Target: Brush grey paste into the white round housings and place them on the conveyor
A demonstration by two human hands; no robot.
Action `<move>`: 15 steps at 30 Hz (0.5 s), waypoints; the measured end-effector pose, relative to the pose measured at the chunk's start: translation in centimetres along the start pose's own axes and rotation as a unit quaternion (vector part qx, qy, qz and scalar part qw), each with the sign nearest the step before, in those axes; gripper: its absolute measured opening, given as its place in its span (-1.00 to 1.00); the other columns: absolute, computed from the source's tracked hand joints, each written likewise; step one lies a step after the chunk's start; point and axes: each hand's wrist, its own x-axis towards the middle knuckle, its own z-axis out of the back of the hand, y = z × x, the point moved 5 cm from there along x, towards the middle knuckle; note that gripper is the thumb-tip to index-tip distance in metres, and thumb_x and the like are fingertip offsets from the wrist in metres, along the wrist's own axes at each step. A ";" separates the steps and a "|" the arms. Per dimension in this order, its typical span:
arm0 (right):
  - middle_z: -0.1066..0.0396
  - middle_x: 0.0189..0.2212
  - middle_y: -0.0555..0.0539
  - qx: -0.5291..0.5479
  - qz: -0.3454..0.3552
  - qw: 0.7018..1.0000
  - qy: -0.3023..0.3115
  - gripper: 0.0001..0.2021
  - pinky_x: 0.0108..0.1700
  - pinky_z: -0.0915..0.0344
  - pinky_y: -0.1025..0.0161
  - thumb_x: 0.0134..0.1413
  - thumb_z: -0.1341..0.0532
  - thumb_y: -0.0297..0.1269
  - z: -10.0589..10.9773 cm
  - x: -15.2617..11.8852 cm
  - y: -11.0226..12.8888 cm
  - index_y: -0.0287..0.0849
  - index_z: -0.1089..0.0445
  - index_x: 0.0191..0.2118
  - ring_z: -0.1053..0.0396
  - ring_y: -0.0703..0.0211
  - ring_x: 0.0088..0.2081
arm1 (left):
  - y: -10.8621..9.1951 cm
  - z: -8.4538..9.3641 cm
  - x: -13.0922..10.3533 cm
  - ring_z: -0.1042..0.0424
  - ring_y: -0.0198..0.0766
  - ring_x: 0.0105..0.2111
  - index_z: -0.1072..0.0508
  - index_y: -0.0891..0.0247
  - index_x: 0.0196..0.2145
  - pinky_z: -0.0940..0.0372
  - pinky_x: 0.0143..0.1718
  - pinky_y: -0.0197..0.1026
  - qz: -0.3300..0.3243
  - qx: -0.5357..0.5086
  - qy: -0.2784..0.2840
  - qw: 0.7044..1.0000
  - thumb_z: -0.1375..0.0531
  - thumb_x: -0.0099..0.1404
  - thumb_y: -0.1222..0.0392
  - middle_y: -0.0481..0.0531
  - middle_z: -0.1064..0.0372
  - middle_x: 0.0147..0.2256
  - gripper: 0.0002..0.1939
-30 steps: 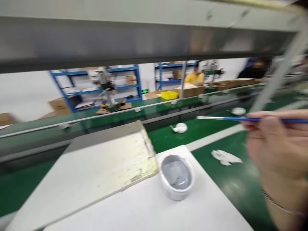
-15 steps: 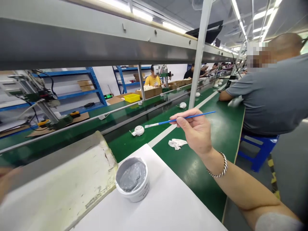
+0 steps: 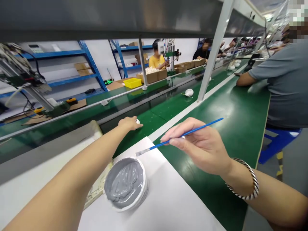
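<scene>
My right hand point(image 3: 199, 144) pinches a thin blue paintbrush point(image 3: 156, 145) by its handle. The brush's grey-smeared bristles hover just beyond the rim of a white tub point(image 3: 146, 189) holding thick grey paste point(image 3: 125, 183). My left hand point(image 3: 130, 123) reaches forward over the green conveyor belt, its fingers closed around a small round white part point(image 3: 137, 121). Most of that part is hidden by the hand. The tub stands on a white sheet point(image 3: 168, 195) at the near end of the bench.
Left of the tub lies a worn pale board point(image 3: 60, 179) with a frayed edge. Another round white part point(image 3: 189, 92) rests farther up the belt. A metal post point(image 3: 214, 54) rises beyond my right hand. At right a co-worker point(image 3: 286, 77) sits on a blue stool point(image 3: 279, 141).
My left hand has come in from the left edge and reached the round white part on the belt. My right hand has brought the brush lower and nearer the tub. The view has tilted down.
</scene>
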 end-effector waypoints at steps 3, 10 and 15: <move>-0.51 -0.32 -0.01 -0.016 0.011 0.997 0.081 -0.93 -0.21 -0.49 0.27 0.16 -0.22 -0.43 -1.5 0.1 -0.4 -0.11 -0.40 -0.27 -0.52 0.23 -0.25 | 1.1 -0.9 0.0 -0.39 -0.06 -0.09 -0.30 0.26 0.11 -0.35 -0.10 0.10 0.004 0.005 0.012 1.000 -0.14 0.32 -0.03 0.19 -0.32 0.00 -0.52; -0.55 -0.32 -0.05 -0.121 0.112 0.956 0.243 -0.93 -0.19 -0.41 0.27 0.20 -0.17 -0.44 -5.4 -0.1 -0.4 -0.16 -0.36 -0.29 -0.51 0.24 -0.25 | 3.4 -2.0 -2.9 -0.33 -0.01 -0.01 -0.29 0.26 0.11 -0.30 -0.04 0.15 -0.067 -0.051 -0.034 0.996 -0.19 0.30 0.06 0.20 -0.25 0.07 -0.54; -0.56 -0.31 -0.01 -0.190 0.172 0.925 0.280 -0.93 -0.24 -0.33 0.26 0.22 -0.15 -0.46 -6.9 -0.4 -0.2 -0.16 -0.32 -0.28 -0.51 0.27 -0.27 | 5.0 -2.1 -5.7 -0.21 0.06 0.11 -0.38 0.28 0.02 -0.14 0.10 0.26 -0.111 -0.228 -0.120 0.960 -0.23 0.26 0.16 0.18 -0.25 0.09 -0.62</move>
